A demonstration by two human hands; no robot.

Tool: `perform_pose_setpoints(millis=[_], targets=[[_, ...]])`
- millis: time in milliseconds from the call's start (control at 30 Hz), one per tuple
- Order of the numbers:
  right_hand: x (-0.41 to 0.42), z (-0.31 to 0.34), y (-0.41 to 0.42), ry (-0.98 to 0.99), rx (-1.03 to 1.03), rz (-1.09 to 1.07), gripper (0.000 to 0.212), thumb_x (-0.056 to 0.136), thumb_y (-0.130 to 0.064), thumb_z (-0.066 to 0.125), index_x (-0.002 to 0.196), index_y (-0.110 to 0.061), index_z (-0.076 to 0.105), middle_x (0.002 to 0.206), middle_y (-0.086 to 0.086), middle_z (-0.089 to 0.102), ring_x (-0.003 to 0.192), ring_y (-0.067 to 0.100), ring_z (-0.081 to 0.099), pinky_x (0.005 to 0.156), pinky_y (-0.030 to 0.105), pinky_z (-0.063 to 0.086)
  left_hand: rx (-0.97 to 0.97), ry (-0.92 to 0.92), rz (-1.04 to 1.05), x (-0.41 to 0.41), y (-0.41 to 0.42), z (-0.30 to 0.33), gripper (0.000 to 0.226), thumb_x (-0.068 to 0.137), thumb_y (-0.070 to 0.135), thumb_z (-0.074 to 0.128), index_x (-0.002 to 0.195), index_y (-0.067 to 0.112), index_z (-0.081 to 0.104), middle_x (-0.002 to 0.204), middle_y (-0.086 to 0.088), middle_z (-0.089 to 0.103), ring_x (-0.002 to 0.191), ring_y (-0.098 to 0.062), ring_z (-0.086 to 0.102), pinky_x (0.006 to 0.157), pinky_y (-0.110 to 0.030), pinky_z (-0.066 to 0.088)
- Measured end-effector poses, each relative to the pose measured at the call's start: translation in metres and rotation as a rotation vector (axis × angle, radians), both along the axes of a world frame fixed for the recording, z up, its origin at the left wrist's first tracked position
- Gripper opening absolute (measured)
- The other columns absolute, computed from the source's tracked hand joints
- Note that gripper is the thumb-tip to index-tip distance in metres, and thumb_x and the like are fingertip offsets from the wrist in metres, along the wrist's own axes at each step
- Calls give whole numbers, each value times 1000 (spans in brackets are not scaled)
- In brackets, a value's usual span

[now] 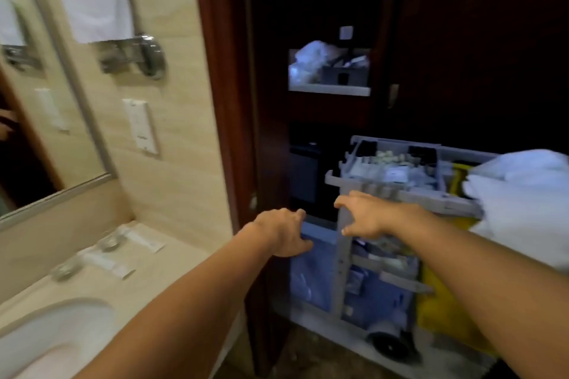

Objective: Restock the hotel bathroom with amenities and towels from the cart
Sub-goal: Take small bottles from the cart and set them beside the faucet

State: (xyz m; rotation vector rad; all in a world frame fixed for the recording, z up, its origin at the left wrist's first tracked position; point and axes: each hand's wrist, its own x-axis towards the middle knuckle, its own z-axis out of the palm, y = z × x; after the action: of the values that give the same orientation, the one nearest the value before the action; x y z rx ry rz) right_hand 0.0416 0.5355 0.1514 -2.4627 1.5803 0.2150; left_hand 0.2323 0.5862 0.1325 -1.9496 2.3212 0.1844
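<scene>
Both hands reached through the doorway toward the grey plastic housekeeping cart (381, 191). Left hand (281, 232) hung loosely curled and empty; right hand (365, 215) was spread, empty. White folded towels (520, 194) sat on the cart. Small wrapped amenities (101, 258) lay on the beige vanity counter (172, 258), so restocking looked partly done.

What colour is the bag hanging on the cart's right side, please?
Yellow bag, clearest in the head view.
</scene>
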Motion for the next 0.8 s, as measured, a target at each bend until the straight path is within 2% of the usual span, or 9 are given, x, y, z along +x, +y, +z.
perform_pose_setpoints(millis=[67, 133, 233, 367, 500, 600, 800], targets=[[-40, 5, -9, 13, -38, -32, 66, 95, -34, 65, 151, -19, 33, 144, 9, 38, 129, 30, 46, 101, 37, 43, 5, 10, -23, -32, -21, 4, 57, 90, 58, 55, 129, 17, 44, 125, -9, 60, 110, -32, 60, 87, -41, 48], [-77, 9, -17, 10, -69, -60, 63, 97, -30, 64, 151, -20, 34, 146, 9, 40, 128, 31, 47, 103, 41, 45, 3, 4, -56, -62, -41, 8, 63, 90, 61, 54, 133, 17, 41, 126, -9, 58, 109, -32, 59, 85, -43, 49], [-127, 10, -32, 9, -91, -103, 65, 99, -32, 61, 154, -21, 29, 152, 8, 35, 129, 33, 47, 102, 45, 46, -29, 18, -102, -102, -69, 9, 66, 91, 61, 53, 140, 19, 38, 130, -9, 57, 112, -33, 58, 91, -46, 49], [-180, 11, -54, 19, -60, -174, 63, 97, -35, 62, 152, -22, 33, 150, 9, 35, 126, 33, 49, 100, 42, 47, -38, 19, -131, -148, -102, 3, 63, 93, 61, 51, 139, 19, 40, 131, -9, 56, 110, -33, 58, 93, -50, 49], [-216, 7, -79, 14, -55, -226, 55, 96, -35, 63, 145, -21, 43, 142, 10, 44, 122, 30, 51, 98, 38, 47, -47, 20, -180, -182, -140, 4, 58, 95, 58, 48, 135, 17, 42, 124, -10, 58, 106, -32, 58, 89, -47, 50], [-234, 0, -104, 2, -46, -259, 50, 94, -35, 65, 140, -21, 49, 136, 8, 50, 119, 28, 52, 97, 37, 47, -35, -2, -212, -199, -169, 4, 55, 97, 55, 45, 138, 19, 40, 127, -10, 57, 109, -32, 57, 89, -47, 50], [-252, -16, -172, 2, -49, -303, 47, 96, -33, 62, 139, -19, 51, 135, 8, 54, 119, 28, 53, 90, 32, 43, 3, -28, -278, -211, -244, 0, 52, 98, 53, 47, 136, 18, 40, 125, -8, 57, 104, -32, 58, 79, -43, 47]])
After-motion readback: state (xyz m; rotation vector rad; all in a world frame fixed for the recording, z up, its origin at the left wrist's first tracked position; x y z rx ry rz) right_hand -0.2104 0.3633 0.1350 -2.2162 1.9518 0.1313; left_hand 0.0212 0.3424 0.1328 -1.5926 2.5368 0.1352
